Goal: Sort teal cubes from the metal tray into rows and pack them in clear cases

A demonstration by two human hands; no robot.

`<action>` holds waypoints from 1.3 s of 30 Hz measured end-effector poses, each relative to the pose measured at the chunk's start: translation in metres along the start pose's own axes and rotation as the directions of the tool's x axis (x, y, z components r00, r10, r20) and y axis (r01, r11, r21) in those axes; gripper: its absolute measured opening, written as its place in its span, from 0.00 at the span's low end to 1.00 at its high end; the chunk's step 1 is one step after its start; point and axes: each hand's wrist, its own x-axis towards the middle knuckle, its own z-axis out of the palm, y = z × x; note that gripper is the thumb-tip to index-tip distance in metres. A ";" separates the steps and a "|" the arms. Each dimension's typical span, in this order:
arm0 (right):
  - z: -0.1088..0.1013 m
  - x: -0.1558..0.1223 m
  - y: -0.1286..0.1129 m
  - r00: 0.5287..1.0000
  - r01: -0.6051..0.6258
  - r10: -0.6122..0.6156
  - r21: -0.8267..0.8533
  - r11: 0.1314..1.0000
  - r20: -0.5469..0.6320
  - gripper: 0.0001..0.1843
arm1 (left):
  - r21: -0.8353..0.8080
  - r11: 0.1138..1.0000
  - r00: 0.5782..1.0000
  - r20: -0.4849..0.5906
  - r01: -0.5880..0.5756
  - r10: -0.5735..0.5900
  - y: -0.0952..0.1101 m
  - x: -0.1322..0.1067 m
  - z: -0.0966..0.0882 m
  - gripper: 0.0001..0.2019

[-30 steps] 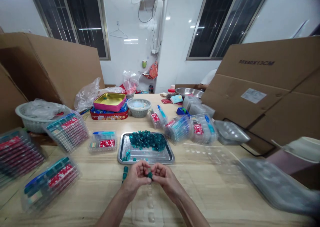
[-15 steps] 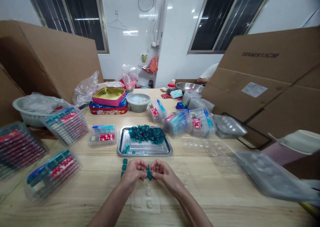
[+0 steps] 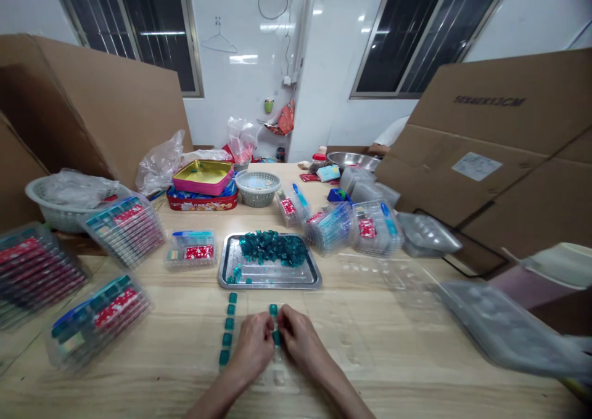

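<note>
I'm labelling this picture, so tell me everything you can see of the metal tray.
The metal tray is a shallow, silvery, shiny rectangle with rounded corners and a raised rim. It lies flat on the table, beyond the left hand and right hand, neither touching it. Glossy teal pieces heap along its far side; a few lie near its front left corner.

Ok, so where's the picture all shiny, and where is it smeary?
In the head view, bright white glare marks the shiny wall; also in the head view, the clear plastic trays at far right look smeared and stretched, while the row of teal cubes near the left hand looks clearer.
</note>
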 end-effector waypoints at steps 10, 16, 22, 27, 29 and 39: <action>-0.031 0.045 0.022 0.997 0.023 -0.025 -0.021 1.000 -0.075 0.06 | 0.026 0.987 0.977 0.150 -0.155 0.150 -0.005 -0.005 0.008 0.11; -0.060 0.108 0.043 0.949 -0.073 -0.052 -0.378 0.923 -0.310 0.08 | 0.092 0.990 0.980 0.179 -0.105 0.087 0.001 -0.002 0.002 0.12; -0.056 0.111 0.050 0.959 -0.069 -0.061 -0.435 0.898 -0.278 0.09 | 0.018 0.999 0.994 0.111 -0.027 0.025 0.007 0.001 -0.011 0.17; -0.055 0.103 0.054 0.964 -0.078 -0.037 -0.416 0.906 -0.263 0.06 | -0.069 0.997 1.000 0.018 -0.019 0.020 0.024 0.008 -0.019 0.12; -0.053 0.105 0.054 0.965 -0.096 -0.018 -0.417 0.904 -0.260 0.06 | -0.087 0.996 1.000 0.022 -0.020 0.022 0.029 0.008 -0.017 0.11; -0.053 0.106 0.046 0.985 -0.075 0.031 -0.260 0.963 -0.170 0.05 | -0.213 0.977 1.000 0.017 -0.020 0.024 0.013 0.016 -0.016 0.10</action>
